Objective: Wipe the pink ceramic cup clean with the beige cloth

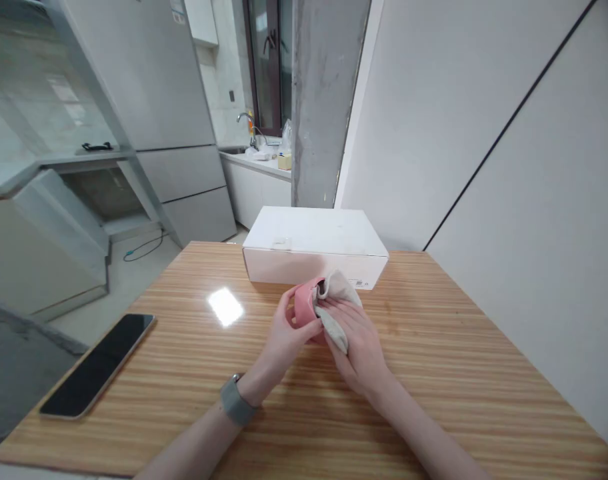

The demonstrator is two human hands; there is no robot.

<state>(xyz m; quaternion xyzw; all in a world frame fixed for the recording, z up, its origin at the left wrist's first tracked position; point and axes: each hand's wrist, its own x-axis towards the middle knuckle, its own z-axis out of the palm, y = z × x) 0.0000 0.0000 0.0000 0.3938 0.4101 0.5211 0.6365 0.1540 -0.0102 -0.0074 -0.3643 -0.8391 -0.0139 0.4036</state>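
My left hand (285, 337) is closed around a small pink object (305, 305), held just above the wooden table (434, 373). My right hand (358, 341) presses a beige cloth (340, 292) against the pink object, fingers curled over the cloth. Both hands meet in front of a closed white box (314, 243). A grey watch (235, 399) sits on my left wrist.
A dark phone (100, 363) lies face up near the table's left edge. The white box stands at the table's far side. A grey wall runs along the right. Beyond the table are a concrete pillar, a counter with a tap, and stairs on the left.
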